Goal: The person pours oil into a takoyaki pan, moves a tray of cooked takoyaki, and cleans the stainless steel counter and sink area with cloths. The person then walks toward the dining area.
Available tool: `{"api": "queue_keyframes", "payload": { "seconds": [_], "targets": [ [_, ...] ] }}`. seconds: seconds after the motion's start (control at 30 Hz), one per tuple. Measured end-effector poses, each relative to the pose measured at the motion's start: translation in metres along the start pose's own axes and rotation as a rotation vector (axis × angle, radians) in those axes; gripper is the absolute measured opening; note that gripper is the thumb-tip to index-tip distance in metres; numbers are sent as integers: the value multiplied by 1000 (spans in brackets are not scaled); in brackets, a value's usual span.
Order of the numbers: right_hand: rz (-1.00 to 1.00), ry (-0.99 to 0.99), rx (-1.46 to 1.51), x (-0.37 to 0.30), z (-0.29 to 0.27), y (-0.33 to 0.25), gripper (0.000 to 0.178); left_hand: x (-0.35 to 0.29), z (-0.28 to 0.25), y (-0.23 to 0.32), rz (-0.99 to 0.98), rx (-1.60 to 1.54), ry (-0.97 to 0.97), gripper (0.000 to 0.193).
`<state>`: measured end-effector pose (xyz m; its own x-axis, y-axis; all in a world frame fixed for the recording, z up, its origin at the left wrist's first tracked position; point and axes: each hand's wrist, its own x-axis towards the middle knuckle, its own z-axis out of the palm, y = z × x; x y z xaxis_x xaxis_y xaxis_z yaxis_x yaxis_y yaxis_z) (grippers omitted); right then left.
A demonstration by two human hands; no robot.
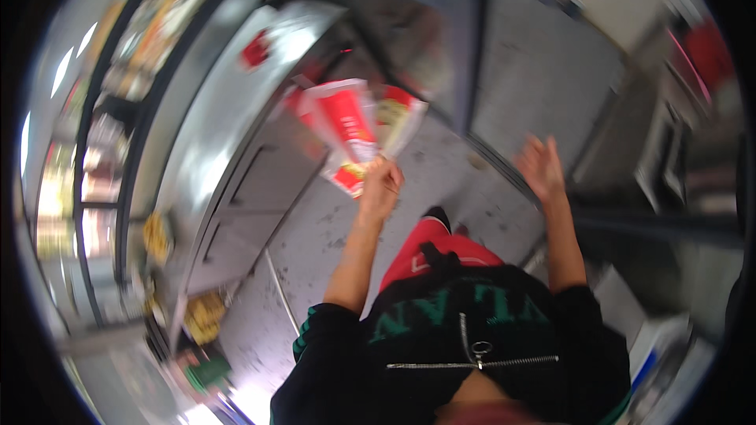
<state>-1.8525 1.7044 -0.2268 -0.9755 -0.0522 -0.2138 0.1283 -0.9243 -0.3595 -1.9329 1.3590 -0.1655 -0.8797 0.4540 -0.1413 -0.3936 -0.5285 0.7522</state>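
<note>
My left hand (382, 186) is closed on the lower ends of several red and white plastic packets (343, 114). They fan out above my fingers, and one at the right of the bunch has a yellowish-green patch. Print on them is blurred. To the right, apart from the packets, my right hand (541, 169) is raised over the floor near a dark door frame. Its fingers are apart and nothing shows in them, though motion smears them a little.
At the left runs a steel counter (206, 122) with drawers below and a small red item (255, 49) on top. A dark upright post (472, 47) stands ahead. Yellow bundles (205, 317) sit low at the left. Grey floor (307, 267) shows stains. Shelving lines the far left.
</note>
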Motion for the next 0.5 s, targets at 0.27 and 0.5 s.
{"api": "queue_keyframes", "payload": {
  "seconds": [0.27, 0.5],
  "targets": [
    [-170, -301, 141, 151, 27, -180, 100, 269, 193, -85, -459, -635, -341, 89],
    [-282, -143, 199, 275, -30, -302, 92, 458, 283, -154, -71, 371, -601, 62]
  ]
}}
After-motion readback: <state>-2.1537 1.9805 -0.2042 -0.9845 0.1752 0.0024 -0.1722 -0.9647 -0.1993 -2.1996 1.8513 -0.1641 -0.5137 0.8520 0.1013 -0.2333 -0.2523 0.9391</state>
